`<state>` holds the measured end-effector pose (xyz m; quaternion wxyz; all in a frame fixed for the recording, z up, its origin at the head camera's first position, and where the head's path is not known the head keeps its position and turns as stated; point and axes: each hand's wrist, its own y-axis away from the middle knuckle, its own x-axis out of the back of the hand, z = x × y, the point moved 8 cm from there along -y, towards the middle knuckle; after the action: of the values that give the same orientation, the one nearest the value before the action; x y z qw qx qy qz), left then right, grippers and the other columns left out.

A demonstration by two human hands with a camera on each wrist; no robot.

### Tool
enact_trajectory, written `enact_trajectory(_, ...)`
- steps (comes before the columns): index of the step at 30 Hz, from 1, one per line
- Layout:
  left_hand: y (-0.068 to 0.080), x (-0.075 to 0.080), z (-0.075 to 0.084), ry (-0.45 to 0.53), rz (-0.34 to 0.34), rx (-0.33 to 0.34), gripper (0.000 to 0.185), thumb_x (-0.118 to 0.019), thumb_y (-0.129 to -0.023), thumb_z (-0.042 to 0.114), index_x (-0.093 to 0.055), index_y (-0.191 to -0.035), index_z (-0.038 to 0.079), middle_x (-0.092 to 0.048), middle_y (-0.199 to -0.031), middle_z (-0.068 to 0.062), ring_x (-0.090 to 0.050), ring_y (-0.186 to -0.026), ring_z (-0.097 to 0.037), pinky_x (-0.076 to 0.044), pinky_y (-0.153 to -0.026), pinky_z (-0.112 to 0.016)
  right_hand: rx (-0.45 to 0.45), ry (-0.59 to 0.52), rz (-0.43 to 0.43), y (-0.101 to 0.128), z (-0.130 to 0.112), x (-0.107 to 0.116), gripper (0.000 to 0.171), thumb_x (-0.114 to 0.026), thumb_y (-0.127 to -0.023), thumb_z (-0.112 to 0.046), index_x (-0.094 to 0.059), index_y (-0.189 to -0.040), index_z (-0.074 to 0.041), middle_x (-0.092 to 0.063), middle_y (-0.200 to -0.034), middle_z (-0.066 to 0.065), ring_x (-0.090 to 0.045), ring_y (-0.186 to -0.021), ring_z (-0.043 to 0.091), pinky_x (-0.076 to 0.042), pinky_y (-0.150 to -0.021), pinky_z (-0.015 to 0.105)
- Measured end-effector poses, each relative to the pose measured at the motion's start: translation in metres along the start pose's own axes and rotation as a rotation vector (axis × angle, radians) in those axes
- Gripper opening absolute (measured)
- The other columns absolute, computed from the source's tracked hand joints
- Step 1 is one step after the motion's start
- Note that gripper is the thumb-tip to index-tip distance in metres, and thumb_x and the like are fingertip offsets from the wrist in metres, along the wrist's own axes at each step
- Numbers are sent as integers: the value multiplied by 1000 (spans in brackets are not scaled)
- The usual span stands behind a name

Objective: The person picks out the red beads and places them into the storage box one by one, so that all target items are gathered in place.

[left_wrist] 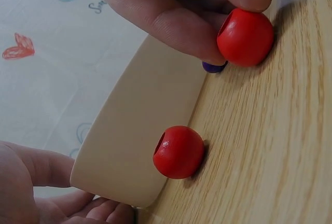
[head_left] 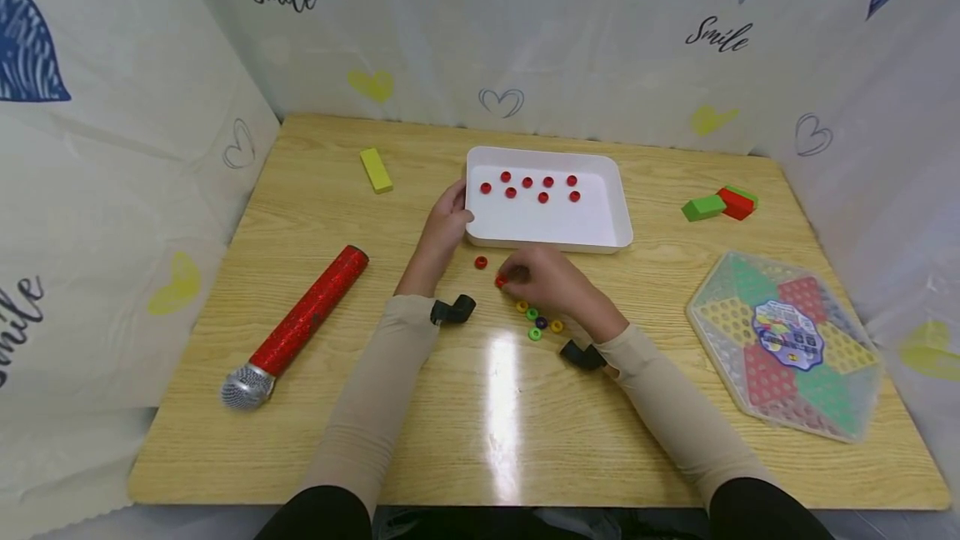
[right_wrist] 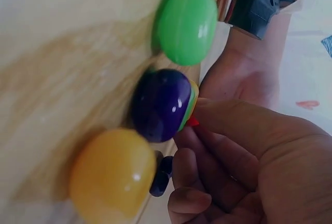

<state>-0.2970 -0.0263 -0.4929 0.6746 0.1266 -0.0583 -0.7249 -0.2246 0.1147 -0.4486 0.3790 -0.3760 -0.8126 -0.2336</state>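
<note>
At its left end, a white tray (head_left: 551, 245) is gripped by my left hand (head_left: 442, 227), thumb at the rim. Several red beads (head_left: 543, 197) lie spread inside the tray. My right hand (head_left: 553, 280), just in front of the tray, pinches a red bead (left_wrist: 248, 40) between thumb and finger, low over the tabletop. Another red bead (head_left: 481, 262) lies on the table by the tray's front wall. Close to my right hand is a small group of beads, among them a green bead (right_wrist: 188, 26), a purple bead (right_wrist: 162, 105) and a yellow bead (right_wrist: 114, 177).
A red microphone (head_left: 309, 315) lies on the left, with a yellow block (head_left: 377, 171) behind it. Green and red blocks (head_left: 705, 207) sit at the back right. A hexagonal clear case (head_left: 787, 407) with coloured sections lies at the right.
</note>
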Motion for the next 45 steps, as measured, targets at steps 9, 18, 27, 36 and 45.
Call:
enact_trajectory(9, 0, 0, 0, 0, 2, 1, 70, -41, -96, 0, -24, -162, 14, -21, -170, -2, -20, -156, -12, -26, -125, -28, 12, 32, -17, -2, 1, 17, 11, -77, -87, -11, -80, -97, -11, -77, -92, 0, -66, -81, 13, -57, -75, 32)
enact_trajectory(18, 1, 3, 2, 7, -11, -33, 72, -39, -92, -3, -23, -161, 9, -21, -170, -5, -19, -156, -13, -24, -126, -28, 12, 74, -30, -24, 4, 59, 11, -75, -88, -11, -80, -97, -10, -78, -96, 4, -67, -81, 16, -56, -75, 34)
enact_trajectory(27, 2, 5, 1, 4, -7, -33, 72, -40, -93, -2, -24, -161, 11, -21, -170, -3, -20, -156, -12, -25, -125, -28, -50, 101, -73, -63, 17, 89, 15, -74, -88, -13, -79, -102, -10, -77, -102, 6, -65, -89, 21, -55, -81, 37)
enact_trajectory(36, -1, 2, 2, -8, -7, -17, 70, -43, -94, 1, -26, -161, 14, -22, -170, -2, -21, -156, -12, -27, -125, -28, -54, 108, -131, -98, 25, 87, 17, -73, -90, -13, -79, -105, -9, -75, -107, 8, -63, -95, 22, -54, -87, 36)
enact_trajectory(45, -2, 2, 2, 2, -8, -49, 70, -42, -94, -2, -27, -161, 10, -23, -169, -4, -23, -156, -14, -28, -124, -29, -103, 93, -194, -119, 34, 70, 19, -74, -91, -13, -78, -108, -9, -74, -107, 7, -64, -96, 21, -56, -90, 35)
